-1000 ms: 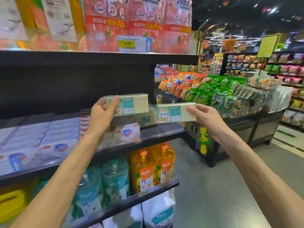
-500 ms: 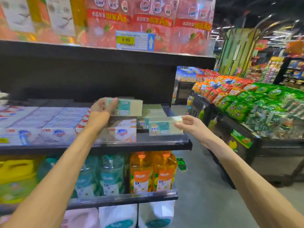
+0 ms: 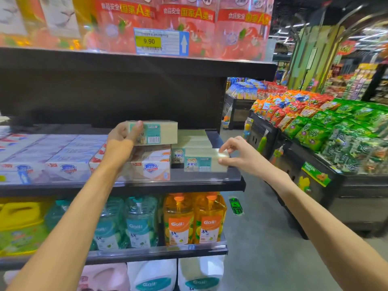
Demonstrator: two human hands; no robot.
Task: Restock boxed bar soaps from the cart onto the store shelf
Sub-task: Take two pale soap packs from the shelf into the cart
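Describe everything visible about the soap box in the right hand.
The soap box is a pale cream rectangular carton, cardboard by the look, with a teal label panel and a small cartoon print on its front face. It lies flat and lengthwise at the right end of the soap shelf, just behind the clear front lip, in front of similar cream boxes. The right hand pinches its right end, fingers on top and thumb at the front. Whether it fully rests on the shelf cannot be told.

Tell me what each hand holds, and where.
Left hand: soap box, at its left end. Right hand: another soap box, at its right end.
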